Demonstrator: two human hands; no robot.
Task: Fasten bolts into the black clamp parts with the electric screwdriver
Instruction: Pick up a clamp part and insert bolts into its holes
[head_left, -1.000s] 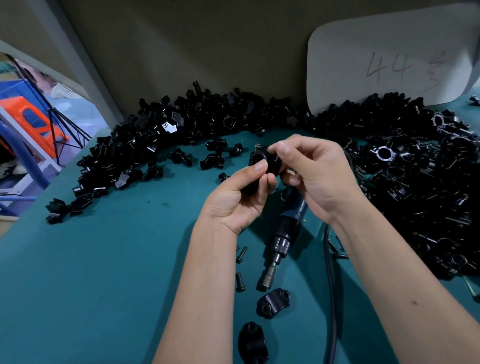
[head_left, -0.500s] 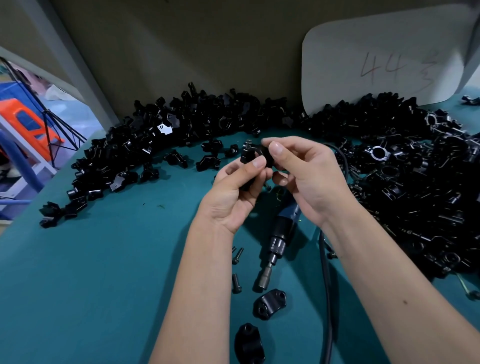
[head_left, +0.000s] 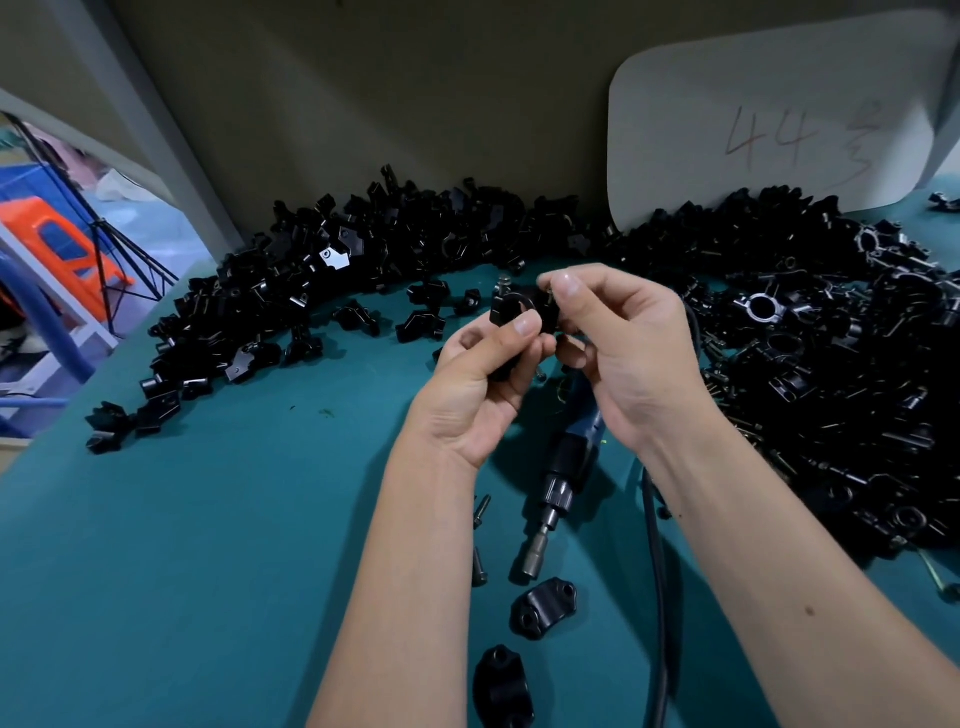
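The left hand held a black clamp part up above the teal table, thumb and curled fingers pinching its lower body. The right hand met it from the other side, forefinger and thumb closed on its upper right edge, probably seating a bolt there, though the fingers hid that spot. A small bolt stood out of the clamp's top left corner, its head pointing up and away from the person, so its long axis ran roughly vertical. The clamp's round bore faced the camera.

The part looked rigid, small and light enough for a fingertip hold, with a smooth finish that could slip (a loosely seated bolt could also drop out if tipped). Gripping the flat outer faces, clear of the bolt holes, seemed the sound choice.

The electric screwdriver lay on the table beneath the hands, untouched, its long axis running toward the person with the bit end nearest, beside its cable. Two loose bolts and two clamp caps lay near the tip.
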